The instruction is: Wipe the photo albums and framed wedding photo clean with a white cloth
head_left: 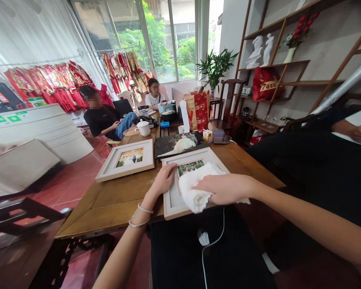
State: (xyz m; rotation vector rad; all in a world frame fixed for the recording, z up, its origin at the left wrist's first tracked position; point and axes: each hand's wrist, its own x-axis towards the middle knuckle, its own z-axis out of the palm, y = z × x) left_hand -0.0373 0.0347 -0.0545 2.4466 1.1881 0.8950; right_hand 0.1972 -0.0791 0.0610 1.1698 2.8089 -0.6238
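A wooden picture frame (pixel 172 204) with a white mat lies at the near edge of the table, partly over my lap. Its photo (pixel 188 166) of people in front of greenery is half covered. My left hand (pixel 163 179) grips the frame's left side, fingertips on its face. Bunched under my right hand (pixel 228 188) is a white cloth (pixel 195 186), pressed onto the frame's glass; my fingers are closed on it. Another framed photo (pixel 124 159) lies flat to the left. Beyond the frame is a dark picture panel (pixel 180 145) showing a white gown.
On the wooden table (pixel 108 204) stand a white lidded cup (pixel 143 127), a red and brown paper bag (pixel 197 110) and a small box (pixel 207 135). Two people sit beyond, left of centre; another person's hand (pixel 356 130) shows at right. A white cable (pixel 213 243) hangs over my lap.
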